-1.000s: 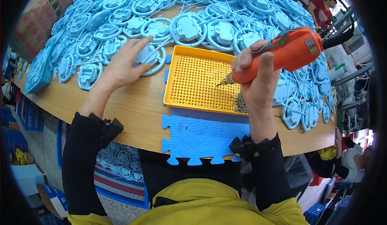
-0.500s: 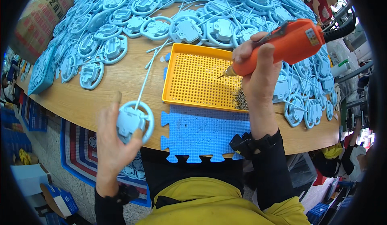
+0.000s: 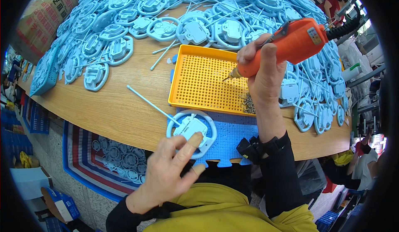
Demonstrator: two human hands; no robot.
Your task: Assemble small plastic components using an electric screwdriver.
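Note:
A light-blue plastic ring part (image 3: 192, 129) with a flat centre plate and a long thin rod lies on the blue foam mat (image 3: 232, 138), its rod pointing up-left over the wood. My left hand (image 3: 168, 171) is at its near edge, index fingertip over the plate, thumb spread away; the fingers do not wrap round the part. In my right hand (image 3: 266, 72) is an orange electric screwdriver (image 3: 286, 49), gripped around its body. The screwdriver's bit points left and down over a yellow perforated tray (image 3: 199, 82). Small screws (image 3: 248, 104) are heaped in the tray's near right corner.
Many similar blue parts (image 3: 195, 30) are piled across the back and right of the wooden table (image 3: 120, 107). At the left stand a blue basket (image 3: 43, 76) and a wrapped carton (image 3: 45, 20). Below the table edge, a striped-lined bin (image 3: 83, 157) holds more parts. Another person (image 3: 332, 5) is at far right.
My left hand has moved right with the ring part, which now lies on the foam mat with its rod swung leftward. The grasp has loosened. The screwdriver has shifted slightly left.

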